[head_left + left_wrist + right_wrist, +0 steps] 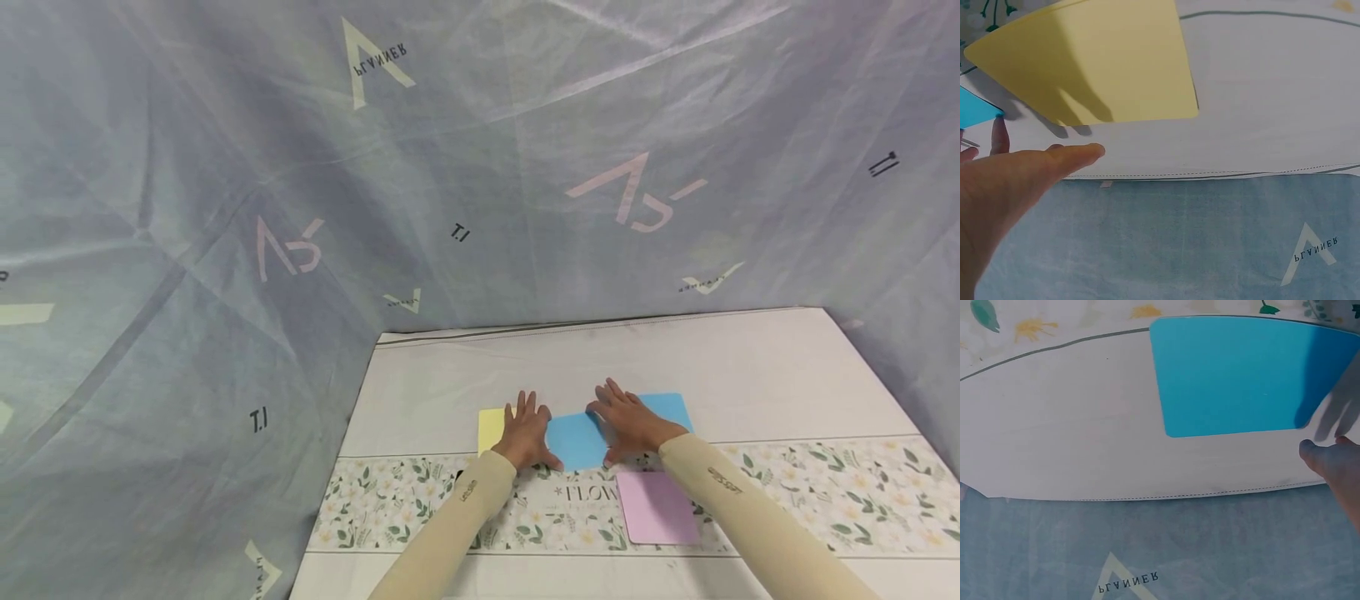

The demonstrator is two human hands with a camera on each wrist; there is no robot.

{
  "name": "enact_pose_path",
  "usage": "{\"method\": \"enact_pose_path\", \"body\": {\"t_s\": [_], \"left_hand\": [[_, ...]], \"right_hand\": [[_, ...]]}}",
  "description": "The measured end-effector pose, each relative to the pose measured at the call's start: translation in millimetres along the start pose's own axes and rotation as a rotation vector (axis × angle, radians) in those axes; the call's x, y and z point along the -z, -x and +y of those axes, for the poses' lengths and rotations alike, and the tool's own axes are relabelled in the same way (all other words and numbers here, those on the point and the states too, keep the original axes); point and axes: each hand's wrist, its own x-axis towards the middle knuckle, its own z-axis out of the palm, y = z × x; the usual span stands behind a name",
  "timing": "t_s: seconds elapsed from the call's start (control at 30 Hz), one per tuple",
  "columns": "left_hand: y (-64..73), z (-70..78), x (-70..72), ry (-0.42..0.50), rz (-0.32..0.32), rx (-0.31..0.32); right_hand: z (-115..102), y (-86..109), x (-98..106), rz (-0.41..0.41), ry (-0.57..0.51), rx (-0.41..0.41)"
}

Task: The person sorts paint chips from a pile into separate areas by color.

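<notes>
A blue card [576,443] lies between my two hands over the table cover. At its left side, my left hand [527,435] has the thumb by the near corner and a finger by the far one. In the left wrist view a fingertip meets the corner of this blue card [975,111]. My right hand [630,422] holds the opposite side the same way, thumb near and fingers far. A yellow card [490,428] lies partly behind the left hand. Past the right hand is a second blue card [667,408], also flat in the right wrist view [1241,378].
Nearer me, a pink card [657,510] lies by the right forearm. A flowered band [847,500] with lettering crosses the white table cover [780,375]. Grey-blue printed sheets [517,208] hang behind and at both sides. A small dark object [459,475] shows beside the left sleeve.
</notes>
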Motion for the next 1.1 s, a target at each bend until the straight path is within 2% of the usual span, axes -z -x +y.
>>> {"method": "enact_pose_path", "body": {"t_s": [0.17,0.37,0.77,1.1], "left_hand": [[1.5,0.9,0.4,0.006,0.004,-0.003],[0.9,2.5,0.7,-0.014,-0.007,-0.004],[2.0,1.4,2.2,-0.015,0.006,-0.022],[1.2,2.6,0.5,-0.013,0.001,-0.014]], "right_hand": [[1.2,-3.5,-0.6,-0.025,-0.018,-0.019],[-1.6,-5.1,2.5,-0.044,-0.044,-0.003],[-4.1,-4.6,3.5,-0.004,-0.038,0.024],[2.0,2.0,2.4,-0.040,-0.062,0.006]]}}
